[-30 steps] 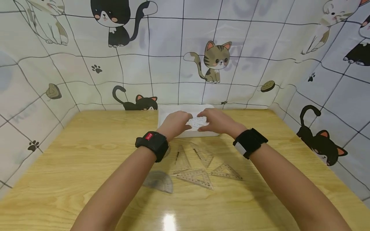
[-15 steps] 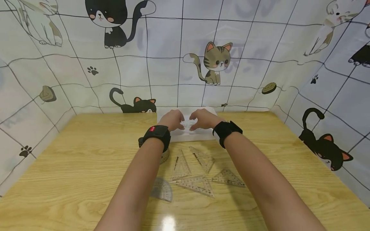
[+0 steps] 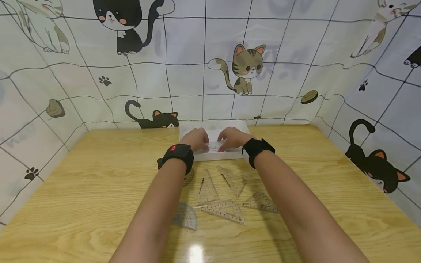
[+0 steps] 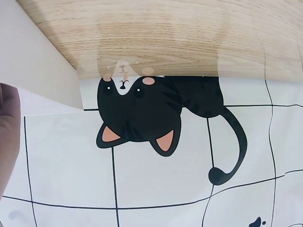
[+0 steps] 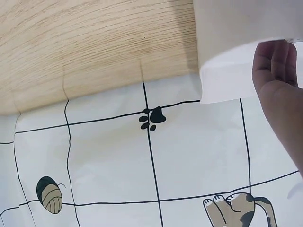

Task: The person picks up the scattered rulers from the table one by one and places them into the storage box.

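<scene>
Both hands reach into a shallow white tray (image 3: 213, 157) at the back of the table. Between them lies a small pile of clear plastic pieces (image 3: 215, 146) with fine markings, its shapes partly hidden by fingers. My left hand (image 3: 196, 139) holds its left side, fingers and thumb bent. From the right, my right hand (image 3: 234, 138) holds it with curled fingers. In the right wrist view, the right hand (image 5: 277, 71) reaches over the tray wall (image 5: 227, 61). Only an edge of the left hand (image 4: 8, 127) shows in the left wrist view, beside the tray (image 4: 42, 61).
Nearer on the wooden table (image 3: 115, 190) lie several clear set squares (image 3: 206, 190). A clear protractor (image 3: 186, 216) lies left of them. A round clear piece (image 3: 188, 178) is partly covered by the left wristband (image 3: 179, 155). A cat-print sheet (image 3: 187, 80) stands behind the tray.
Both hands have come down into the tray with the clear pieces, moving closer together. The right arm has shifted left. The set squares on the table lie as before.
</scene>
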Tool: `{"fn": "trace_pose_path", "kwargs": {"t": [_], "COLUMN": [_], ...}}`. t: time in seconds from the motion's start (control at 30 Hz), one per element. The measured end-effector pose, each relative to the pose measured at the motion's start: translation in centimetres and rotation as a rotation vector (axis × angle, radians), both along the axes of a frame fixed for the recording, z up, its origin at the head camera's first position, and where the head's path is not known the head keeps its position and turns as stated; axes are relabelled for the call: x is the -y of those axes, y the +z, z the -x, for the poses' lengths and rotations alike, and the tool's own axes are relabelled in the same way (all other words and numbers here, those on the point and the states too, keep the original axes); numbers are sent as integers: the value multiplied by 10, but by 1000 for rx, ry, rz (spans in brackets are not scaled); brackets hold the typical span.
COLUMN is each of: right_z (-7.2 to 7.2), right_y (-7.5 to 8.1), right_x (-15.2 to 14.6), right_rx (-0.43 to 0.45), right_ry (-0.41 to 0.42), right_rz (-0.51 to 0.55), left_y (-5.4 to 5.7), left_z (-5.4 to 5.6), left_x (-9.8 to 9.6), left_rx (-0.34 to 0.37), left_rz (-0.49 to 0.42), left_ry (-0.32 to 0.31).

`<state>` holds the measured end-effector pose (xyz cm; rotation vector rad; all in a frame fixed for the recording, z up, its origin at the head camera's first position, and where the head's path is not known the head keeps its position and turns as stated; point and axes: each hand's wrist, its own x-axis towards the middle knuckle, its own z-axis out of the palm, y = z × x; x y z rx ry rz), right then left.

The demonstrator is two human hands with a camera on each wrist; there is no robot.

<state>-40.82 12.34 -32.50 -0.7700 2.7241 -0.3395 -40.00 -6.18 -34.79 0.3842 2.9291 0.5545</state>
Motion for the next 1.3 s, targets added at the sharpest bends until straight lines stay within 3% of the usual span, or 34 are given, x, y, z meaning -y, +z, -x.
{"fn": "trace_pose_path", "kwargs": {"t": [0.2,0.37,0.57,0.67,0.77,0.93,1.03,1.17,1.3], "right_z": [-6,-19,-51,-76,-99,-125,-133,-140,-145], "right_y": [1,13,32,37,32,14,6,1,0], "right_x": [-7,-12,-29,-36,-39,-40,-42,-45,-48], "right_rx": [-10,-60,-167,-154,-110,-28,25,78,81], "right_ry": [28,91,94,75,49,-22,-68,-105,-131], "right_rz": [42,92,113,71,-4,-42,-23,-11,-19], "left_y": [0,16,32,32,26,18,14,11,11], "left_z": [-4,-19,-47,-67,-89,-116,-123,-126,-127], "left_x": [3,17,24,16,1,-27,-39,-46,-47], "left_rx": [-19,-56,-189,-243,-268,-195,-72,60,19], "left_rz": [12,38,3,-7,13,111,109,40,44], "left_ry": [-25,-95,-218,-289,-399,-556,-599,-582,-570]}}
